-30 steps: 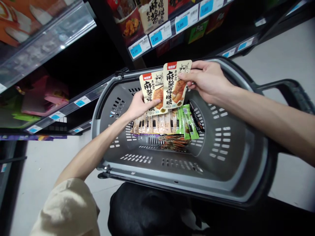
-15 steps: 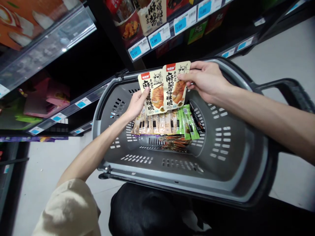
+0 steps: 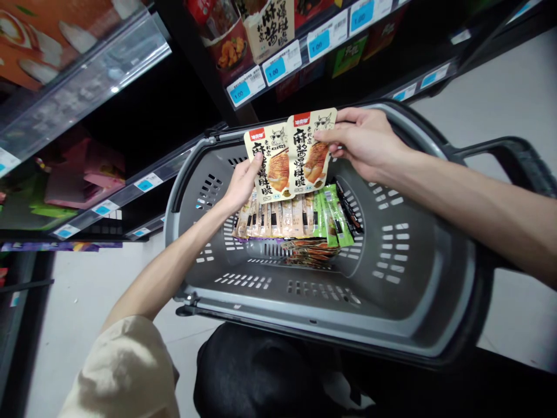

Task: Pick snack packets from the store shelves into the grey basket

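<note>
Two cream snack packets with red labels, a cartoon cow and black lettering are held side by side above the basket. My left hand [image 3: 241, 183] is closed on the left snack packet [image 3: 278, 168], thumb on its front. My right hand [image 3: 368, 142] pinches the right snack packet [image 3: 308, 157] at its upper right edge. The two packets touch or overlap along their middle edges. Below them, in the grey shopping basket [image 3: 391, 313], stands a row of beige packets [image 3: 285, 220] with green packets [image 3: 335, 217] and dark packets [image 3: 348, 209] at its right end. More brownish packets [image 3: 311, 253] lie nearer me.
A dark store shelf with price tags [image 3: 282, 62] rises behind the basket. On it stands a cream snack box [image 3: 270, 29] beside red packages. A clear shelf edge [image 3: 87, 87] juts in at upper left. The basket's black handle [image 3: 513, 148] sticks out to the right.
Both hands and the two packets stay almost still. The view has shifted very slightly.
</note>
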A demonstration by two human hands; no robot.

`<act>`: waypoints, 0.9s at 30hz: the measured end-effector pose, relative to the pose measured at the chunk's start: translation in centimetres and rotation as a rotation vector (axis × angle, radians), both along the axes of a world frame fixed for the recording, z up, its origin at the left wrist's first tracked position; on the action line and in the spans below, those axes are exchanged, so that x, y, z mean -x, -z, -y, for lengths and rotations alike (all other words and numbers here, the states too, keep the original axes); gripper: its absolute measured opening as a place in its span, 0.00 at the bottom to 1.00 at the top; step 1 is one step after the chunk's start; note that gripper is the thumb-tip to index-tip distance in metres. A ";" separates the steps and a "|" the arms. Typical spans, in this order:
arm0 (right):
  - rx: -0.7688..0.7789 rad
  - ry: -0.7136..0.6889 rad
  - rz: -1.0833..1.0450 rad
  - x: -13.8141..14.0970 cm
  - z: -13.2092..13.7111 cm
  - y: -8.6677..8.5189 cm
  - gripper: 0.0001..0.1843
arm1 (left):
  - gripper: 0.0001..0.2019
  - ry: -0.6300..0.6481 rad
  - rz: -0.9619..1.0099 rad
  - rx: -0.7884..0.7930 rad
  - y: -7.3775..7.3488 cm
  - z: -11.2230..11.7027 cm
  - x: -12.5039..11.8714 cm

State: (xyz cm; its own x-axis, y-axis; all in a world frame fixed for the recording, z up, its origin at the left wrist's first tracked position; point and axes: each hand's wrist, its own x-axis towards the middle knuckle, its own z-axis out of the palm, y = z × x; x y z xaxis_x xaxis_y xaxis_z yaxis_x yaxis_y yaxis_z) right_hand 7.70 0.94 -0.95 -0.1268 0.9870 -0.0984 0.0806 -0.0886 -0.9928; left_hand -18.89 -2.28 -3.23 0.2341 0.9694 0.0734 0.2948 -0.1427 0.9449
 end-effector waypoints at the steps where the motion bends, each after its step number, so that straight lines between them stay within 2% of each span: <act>1: -0.007 -0.003 0.007 0.0 -0.1 0.1 0.15 | 0.35 0.003 0.000 0.002 0.0 0.0 0.0; 6: -0.037 -0.065 0.053 -0.2 -0.2 0.3 0.17 | 0.35 0.006 -0.006 -0.013 0.0 0.0 0.0; 11: 0.044 0.022 -0.065 0.1 0.2 -0.3 0.15 | 0.35 0.030 0.012 -0.023 0.3 -0.2 0.1; 15: 0.084 0.032 -0.134 0.4 0.5 -0.8 0.16 | 0.34 0.030 0.037 -0.030 0.8 -0.4 0.3; 27: 0.107 0.095 -0.105 1.0 1.1 -1.9 0.12 | 0.32 0.000 0.084 0.023 0.7 -0.3 0.2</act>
State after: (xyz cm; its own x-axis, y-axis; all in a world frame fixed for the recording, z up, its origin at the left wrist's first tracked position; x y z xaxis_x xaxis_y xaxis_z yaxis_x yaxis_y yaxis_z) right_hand 6.71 -0.12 0.92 -0.0480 0.9798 -0.1944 -0.0363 -0.1962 -0.9799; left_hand -19.13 -1.97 -3.90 0.2277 0.9712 0.0701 0.2144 -0.1202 0.9693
